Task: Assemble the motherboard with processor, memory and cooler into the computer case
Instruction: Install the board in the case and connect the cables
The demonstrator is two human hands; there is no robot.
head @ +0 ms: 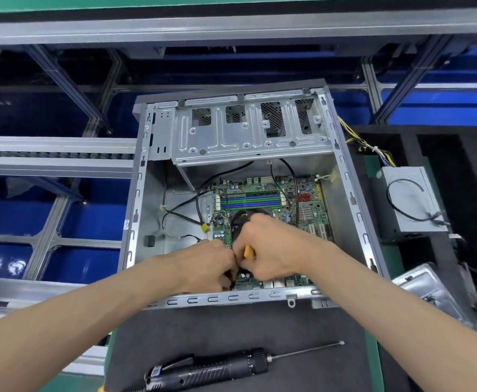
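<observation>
A: Head view, item one: computer case [353, 199], lying open on a dark mat [231, 335]; status?

B: Motherboard [310, 210] already inside, flat on the case floor, toward the right wall; memory slots [250, 200] show blue and green strips, whether sticks are seated I cannot tell; cooler [240, 219] sits near the board's middle, mostly hidden behind the hands; processor not visible, presumably under it.

A: Item two: hands?

B: Left hand [209, 264] curled, fingers down at the board's near-left edge, gripping something small I cannot identify; right hand [268, 250] curled round an orange-handled tool [248, 252], its tip hidden between the two hands; both touching or nearly so, over the cooler's near side.

A: Item three: loose cables?

B: Black cables [197, 202] trail over the case floor left of the board; a bundle of coloured wires [221, 218] sits at the board's left edge; whether plugged in, not legible.

A: Item four: outside the case?

B: Power screwdriver [217, 369] on the mat, untouched, near the front edge; a grey metal box [409, 202] with its own cable to the right, apart from the case; a metal tray [429, 290] further front-right.

A: Judgement on progress?

B: Board placed, cooler on; fastening or connecting near the cooler appears in hand; securing the board and cabling likely remain.
</observation>
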